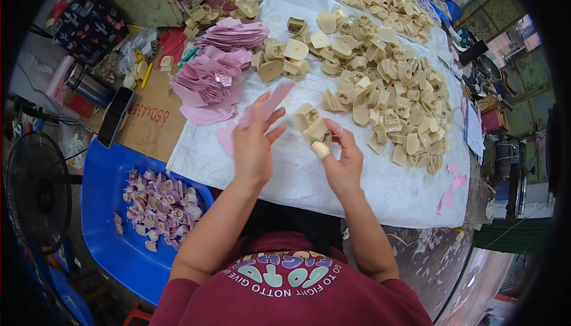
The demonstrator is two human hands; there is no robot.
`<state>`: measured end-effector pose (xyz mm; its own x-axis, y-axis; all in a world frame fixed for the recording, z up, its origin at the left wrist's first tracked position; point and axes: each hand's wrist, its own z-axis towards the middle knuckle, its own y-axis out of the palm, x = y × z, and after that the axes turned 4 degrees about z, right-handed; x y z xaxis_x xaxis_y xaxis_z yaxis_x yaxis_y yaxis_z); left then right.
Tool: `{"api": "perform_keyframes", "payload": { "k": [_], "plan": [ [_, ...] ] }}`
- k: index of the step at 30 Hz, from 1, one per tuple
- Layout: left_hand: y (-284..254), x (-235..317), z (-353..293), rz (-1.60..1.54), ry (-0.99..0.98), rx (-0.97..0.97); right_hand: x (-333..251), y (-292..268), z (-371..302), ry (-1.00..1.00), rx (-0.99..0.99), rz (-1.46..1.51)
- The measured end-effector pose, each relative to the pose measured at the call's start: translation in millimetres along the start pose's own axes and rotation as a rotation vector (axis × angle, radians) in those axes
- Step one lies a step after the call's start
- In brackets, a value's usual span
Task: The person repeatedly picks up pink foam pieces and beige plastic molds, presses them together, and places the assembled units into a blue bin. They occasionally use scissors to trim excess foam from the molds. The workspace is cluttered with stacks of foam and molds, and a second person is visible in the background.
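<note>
My left hand is over the near part of the white sheet, with a pink strip between its thumb and fingers. The strip points up and to the right, and the hand is slightly blurred. To its right, my right hand grips a beige plastic shoe heel between thumb and fingers. A pale cover sits on the right thumb. Another beige heel part shows against the held one; I cannot tell whether they are joined. Stacks of pink cut pieces lie beyond my left hand.
Beige heels are heaped on the white sheet at the right and far side. A blue tub at lower left holds several pink-covered heels. A phone, a steel tumbler and a fan stand at the left.
</note>
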<state>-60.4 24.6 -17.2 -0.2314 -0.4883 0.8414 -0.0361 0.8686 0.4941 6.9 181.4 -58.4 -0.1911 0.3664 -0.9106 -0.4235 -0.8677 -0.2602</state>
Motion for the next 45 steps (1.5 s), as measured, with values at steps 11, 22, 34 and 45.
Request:
{"api": "perform_keyframes", "payload": {
  "k": [11,22,34,45],
  "plan": [
    [16,-64,50,0.003,-0.265,-0.158,1,-49,-23,0.415,-0.081,0.933],
    [54,-45,7,0.338,0.271,-0.188,-20,-25,-17,0.176,0.09,0.539],
    [18,-32,2,0.113,-0.135,-0.067,-46,-3,-29,-0.013,-0.096,0.242],
    [17,-30,-22,0.172,0.009,-0.16,-40,-4,-20,-0.048,-0.183,0.191]
  ]
}}
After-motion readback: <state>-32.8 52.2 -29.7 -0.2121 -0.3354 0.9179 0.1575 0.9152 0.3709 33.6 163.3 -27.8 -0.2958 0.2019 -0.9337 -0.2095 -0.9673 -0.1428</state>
